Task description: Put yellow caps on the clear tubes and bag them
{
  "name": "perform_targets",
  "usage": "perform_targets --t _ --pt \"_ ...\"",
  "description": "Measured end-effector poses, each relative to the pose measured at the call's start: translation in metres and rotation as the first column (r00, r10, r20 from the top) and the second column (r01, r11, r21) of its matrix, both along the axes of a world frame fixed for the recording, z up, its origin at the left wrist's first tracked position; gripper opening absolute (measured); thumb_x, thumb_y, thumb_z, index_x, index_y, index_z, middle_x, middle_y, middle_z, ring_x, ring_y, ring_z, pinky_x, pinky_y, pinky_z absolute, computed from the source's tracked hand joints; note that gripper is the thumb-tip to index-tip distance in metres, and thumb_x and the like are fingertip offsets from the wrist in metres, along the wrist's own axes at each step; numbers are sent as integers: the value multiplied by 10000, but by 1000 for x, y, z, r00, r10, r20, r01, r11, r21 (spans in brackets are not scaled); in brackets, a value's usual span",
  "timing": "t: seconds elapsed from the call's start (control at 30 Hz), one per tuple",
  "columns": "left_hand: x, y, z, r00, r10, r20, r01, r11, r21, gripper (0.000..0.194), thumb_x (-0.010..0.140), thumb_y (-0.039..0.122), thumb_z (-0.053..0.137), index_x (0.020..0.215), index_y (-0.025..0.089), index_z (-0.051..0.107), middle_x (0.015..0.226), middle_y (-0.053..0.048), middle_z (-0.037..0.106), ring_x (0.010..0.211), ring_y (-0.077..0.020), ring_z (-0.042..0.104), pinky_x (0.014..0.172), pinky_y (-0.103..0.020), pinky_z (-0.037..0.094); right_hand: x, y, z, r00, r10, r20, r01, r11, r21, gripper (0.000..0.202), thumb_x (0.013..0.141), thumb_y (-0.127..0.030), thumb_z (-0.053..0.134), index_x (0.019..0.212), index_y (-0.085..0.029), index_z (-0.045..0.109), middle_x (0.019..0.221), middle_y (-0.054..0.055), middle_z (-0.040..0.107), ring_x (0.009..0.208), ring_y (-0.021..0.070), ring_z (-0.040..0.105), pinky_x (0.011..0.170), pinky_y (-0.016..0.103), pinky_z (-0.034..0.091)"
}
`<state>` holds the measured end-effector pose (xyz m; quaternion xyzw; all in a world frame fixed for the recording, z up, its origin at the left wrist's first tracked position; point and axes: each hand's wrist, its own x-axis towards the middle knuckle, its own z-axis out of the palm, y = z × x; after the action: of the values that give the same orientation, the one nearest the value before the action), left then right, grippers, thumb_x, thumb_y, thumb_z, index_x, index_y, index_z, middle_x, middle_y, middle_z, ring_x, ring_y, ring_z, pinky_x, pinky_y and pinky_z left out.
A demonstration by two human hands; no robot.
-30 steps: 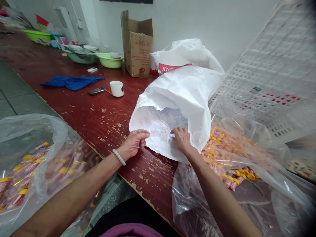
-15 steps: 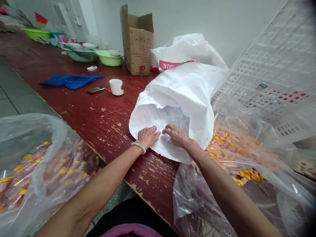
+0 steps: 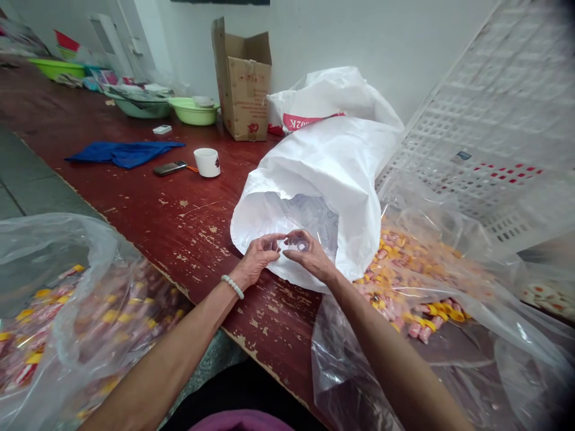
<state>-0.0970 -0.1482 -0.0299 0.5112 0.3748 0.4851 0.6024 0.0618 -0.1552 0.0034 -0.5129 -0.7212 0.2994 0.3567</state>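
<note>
At the mouth of a white woven sack [image 3: 323,155], my left hand [image 3: 258,258] and my right hand [image 3: 312,257] curl toward each other. The right fingers and thumb pinch a small clear plastic container [image 3: 297,244], its round end facing me. A similar see-through piece [image 3: 270,243] sits between my left thumb and fingers; its shape is hard to make out. Behind the hands, more clear plastic pieces [image 3: 309,212] lie inside the sack. A bracelet of pale beads [image 3: 232,286] is on my left wrist.
Plastic bags of yellow-capped pink items lie left [image 3: 67,311] and right [image 3: 422,287]. On the red table [image 3: 148,221] are a white cup [image 3: 207,163], a phone [image 3: 171,168], a blue cloth [image 3: 123,153], basins [image 3: 193,112] and a cardboard box [image 3: 246,90]. A white crate [image 3: 485,137] leans at right.
My hands have gone from reaching with loose fingers in the sack's mouth to gripping clear plastic pieces, brought slightly closer to me. The camera view has shifted a little.
</note>
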Motion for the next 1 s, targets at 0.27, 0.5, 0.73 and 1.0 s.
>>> perform_targets --t 0.27,0.5,0.73,1.0 --pt "1 -9 -8 967 -221 124 214 975 66 740 588 57 646 1295 199 481 1256 -91 572 1114 -225 551 925 -321 438 -30 -20 -41 950 -180 -255 173 984 -53 623 744 -472 600 1261 -205 378 1291 113 458 1190 223 450 988 397 394" --pt "0 -14 -7 960 -279 -11 278 950 139 710 589 221 787 1225 159 477 1096 -133 637 940 -207 632 847 -327 480 -20 -30 -38 980 -182 -78 169 974 -151 956 717 -540 614 1439 -175 106 1489 165 184 1341 298 263 1085 502 246" --pt "16 -24 -11 981 24 -192 34 956 292 577 492 213 812 985 154 519 944 -77 665 835 -183 643 773 -295 500 -16 -35 -35 962 -148 -231 93 968 -233 1000 675 -507 672 1445 -209 109 1478 159 224 1327 273 316 1068 481 298" --pt "15 -32 -11 964 -35 -264 125 935 332 506 588 226 756 1024 162 505 959 -65 649 855 -179 632 778 -300 506 -8 -61 -32 943 -206 -261 208 978 -19 695 707 -448 690 1304 -250 395 1284 103 448 1076 214 520 913 394 462"
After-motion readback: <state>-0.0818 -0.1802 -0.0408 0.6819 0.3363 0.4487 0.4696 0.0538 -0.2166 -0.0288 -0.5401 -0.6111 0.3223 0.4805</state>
